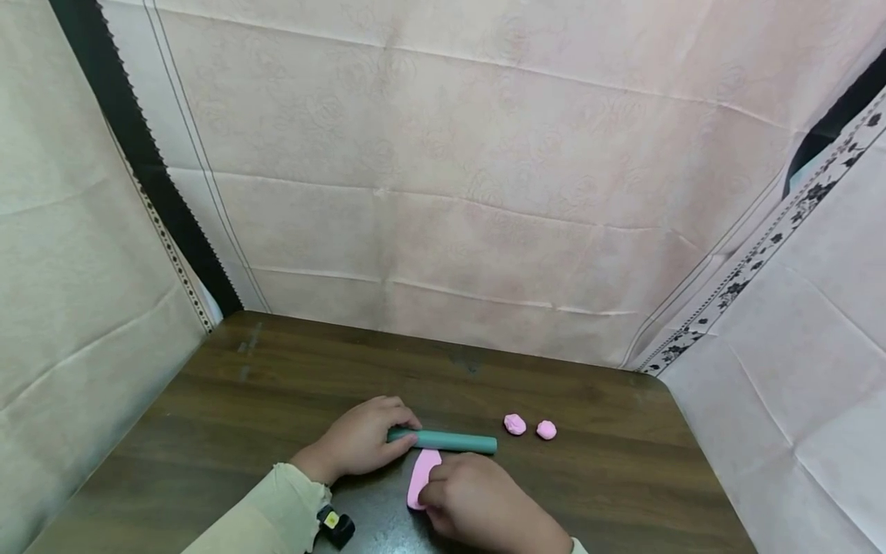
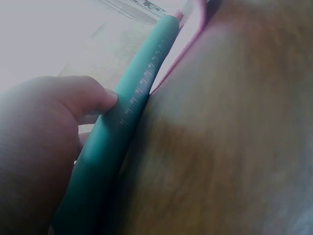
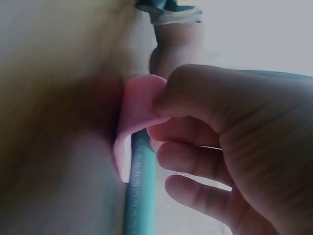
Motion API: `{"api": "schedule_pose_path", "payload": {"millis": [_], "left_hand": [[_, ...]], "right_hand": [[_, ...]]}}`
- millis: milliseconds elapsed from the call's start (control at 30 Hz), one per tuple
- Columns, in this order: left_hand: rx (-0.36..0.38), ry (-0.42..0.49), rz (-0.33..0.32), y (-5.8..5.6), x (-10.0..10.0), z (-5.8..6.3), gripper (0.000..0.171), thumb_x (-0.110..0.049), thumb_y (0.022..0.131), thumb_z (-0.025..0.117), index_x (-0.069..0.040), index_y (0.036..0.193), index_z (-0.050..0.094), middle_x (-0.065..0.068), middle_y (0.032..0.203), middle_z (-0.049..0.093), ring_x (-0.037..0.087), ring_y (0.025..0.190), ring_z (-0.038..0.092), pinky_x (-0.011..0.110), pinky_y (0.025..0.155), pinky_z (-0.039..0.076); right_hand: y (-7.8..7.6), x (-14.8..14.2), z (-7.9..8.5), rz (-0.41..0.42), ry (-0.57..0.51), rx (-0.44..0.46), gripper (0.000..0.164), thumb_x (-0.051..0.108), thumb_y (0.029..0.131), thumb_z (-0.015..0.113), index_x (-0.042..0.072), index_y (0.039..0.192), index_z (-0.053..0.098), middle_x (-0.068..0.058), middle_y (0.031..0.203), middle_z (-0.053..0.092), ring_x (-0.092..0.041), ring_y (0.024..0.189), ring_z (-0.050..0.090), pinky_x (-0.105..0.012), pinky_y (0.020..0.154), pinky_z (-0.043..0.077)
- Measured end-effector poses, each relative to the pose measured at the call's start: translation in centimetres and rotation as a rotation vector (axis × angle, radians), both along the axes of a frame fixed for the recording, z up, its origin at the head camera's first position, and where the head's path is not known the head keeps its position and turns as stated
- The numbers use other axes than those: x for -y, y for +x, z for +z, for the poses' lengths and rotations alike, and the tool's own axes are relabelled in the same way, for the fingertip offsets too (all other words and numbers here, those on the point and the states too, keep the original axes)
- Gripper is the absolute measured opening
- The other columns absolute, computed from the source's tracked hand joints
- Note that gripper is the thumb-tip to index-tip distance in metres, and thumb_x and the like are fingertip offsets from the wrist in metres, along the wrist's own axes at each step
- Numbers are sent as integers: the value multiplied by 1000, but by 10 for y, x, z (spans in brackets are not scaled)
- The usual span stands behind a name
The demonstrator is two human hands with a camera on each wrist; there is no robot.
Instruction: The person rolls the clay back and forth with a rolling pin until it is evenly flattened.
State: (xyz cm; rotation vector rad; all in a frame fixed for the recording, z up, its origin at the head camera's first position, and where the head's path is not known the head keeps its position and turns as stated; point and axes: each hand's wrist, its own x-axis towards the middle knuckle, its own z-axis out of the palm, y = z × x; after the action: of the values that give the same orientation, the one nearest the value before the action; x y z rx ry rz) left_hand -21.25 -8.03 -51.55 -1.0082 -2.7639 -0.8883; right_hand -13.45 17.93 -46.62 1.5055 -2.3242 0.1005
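My left hand (image 1: 361,437) grips one end of a teal rolling pin (image 1: 458,442) that lies crosswise on the table. White ruler marks run along the pin (image 2: 139,85) in the left wrist view, where the thumb presses on its side. Just in front of the pin is a flattened strip of pink modelling clay (image 1: 423,477). My right hand (image 1: 477,496) pinches the clay between thumb and forefinger. In the right wrist view the clay (image 3: 141,100) bends up at the pinched end, and the other fingers are curled loosely beside it.
Two small pink clay balls (image 1: 514,424) sit on the dark wooden table (image 1: 595,492) beyond the pin's right end. Pale patterned cloth (image 1: 443,192) hangs around the back and sides. A black device (image 1: 336,527) is strapped at the left wrist.
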Motion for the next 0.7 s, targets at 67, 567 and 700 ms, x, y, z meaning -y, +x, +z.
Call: {"api": "schedule_pose_path", "payload": {"millis": [67,567,700], "left_hand": [[12,-5,6,0,-1,-2,14,-43,111,73,-37,121,81,-22,113,69,0,101,62,32,89,59],[26,-12,18,2,-3,-3,13,-42,110,75,-37,120,81,-22,112,69,1,96,61,30,84,56],[12,-18,16,-2,-4,-1,13,-42,109,76,-37,120,82,-22,111,69,0,96,61,31,85,57]], "right_hand": [[-1,-2,5,-9,-22,-9,18,20,82,95,32,92,85,22,83,71,4,78,62,-11,77,51],[-47,-55,70,-151,-115,292,11,12,98,88,22,104,87,13,99,79,0,85,69,-20,76,59],[-48,-61,66,-175,-63,466,19,26,99,90,21,117,86,10,109,79,-5,89,69,-21,79,59]]}}
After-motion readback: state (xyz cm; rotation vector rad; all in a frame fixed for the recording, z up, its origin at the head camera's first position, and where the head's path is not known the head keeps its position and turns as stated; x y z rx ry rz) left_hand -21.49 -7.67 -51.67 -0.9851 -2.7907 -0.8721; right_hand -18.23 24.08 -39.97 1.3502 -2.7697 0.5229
